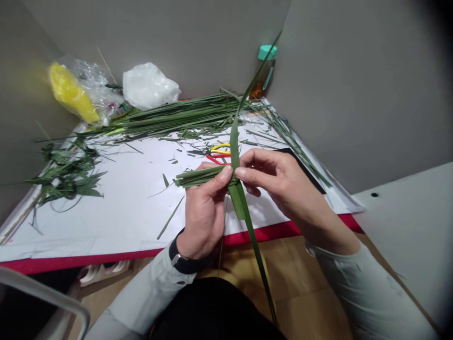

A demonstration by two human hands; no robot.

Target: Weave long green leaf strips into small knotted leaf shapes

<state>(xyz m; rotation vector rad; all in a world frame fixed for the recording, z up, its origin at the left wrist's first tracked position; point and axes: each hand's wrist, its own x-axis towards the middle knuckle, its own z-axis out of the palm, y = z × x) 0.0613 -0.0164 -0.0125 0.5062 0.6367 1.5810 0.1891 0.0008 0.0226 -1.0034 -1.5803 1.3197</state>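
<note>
The person's left hand (205,212) grasps a stubby bundle of folded green leaf strips (196,176), thumb pressed along its right end, above the near middle of a white-covered table (123,193) with a red edge. A broad, long green leaf (234,141) rises from that end toward the far right, while a narrow green leaf (255,241) hangs down past the table edge. The right hand (279,182) brings its bent thumb and forefinger to the crossing, touching the rising leaf; I can't tell whether they pinch it. Just beyond lies a small cutting tool with red and yellow handles (220,151), partly hidden. Long green blades (177,114) lie heaped along the far side, before a crumpled white plastic bag (150,87), and a tangled dark green leaf clump (72,172) sits at the left. At the far right stands a turquoise-lidded bottle (267,78).
</note>
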